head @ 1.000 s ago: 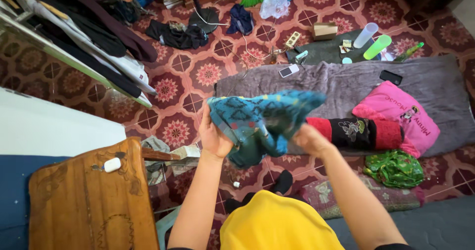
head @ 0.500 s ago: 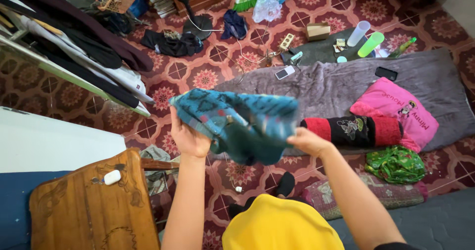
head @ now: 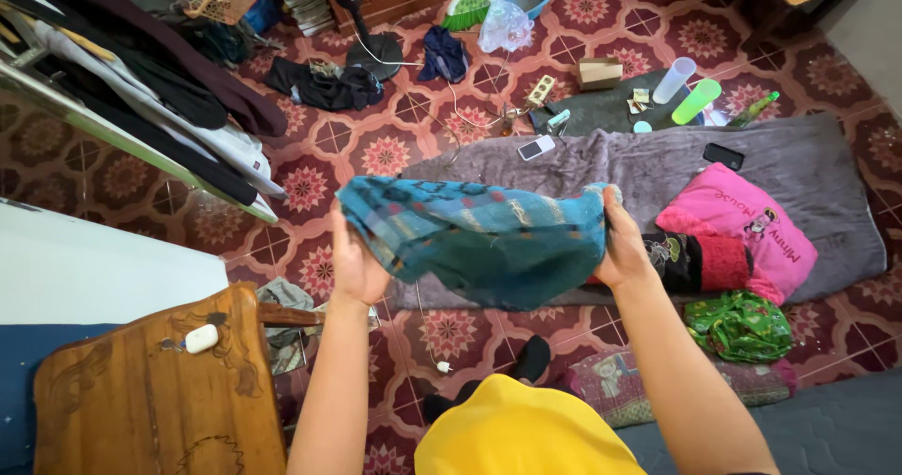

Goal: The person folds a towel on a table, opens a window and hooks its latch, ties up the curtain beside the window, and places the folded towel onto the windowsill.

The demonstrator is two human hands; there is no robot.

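A teal patterned cloth (head: 479, 235) hangs stretched in the air between both of my hands, above the floor. My left hand (head: 355, 264) grips its left end and my right hand (head: 622, 245) grips its right end. The cloth sags in the middle and hides part of the grey blanket (head: 676, 160) behind it. My yellow top (head: 521, 433) shows at the bottom of the view.
A pink pillow (head: 738, 221), a red-and-black roll (head: 700, 261) and a green bundle (head: 739, 325) lie on the right. A wooden board (head: 141, 400) with a small white case (head: 201, 338) sits lower left. Clothes hang on a rack (head: 141, 90) upper left; cups, phones and a fan stand farther off.
My hands have moved apart and the bunched cloth is now pulled out wide between them. My right hand rose and shifted right.
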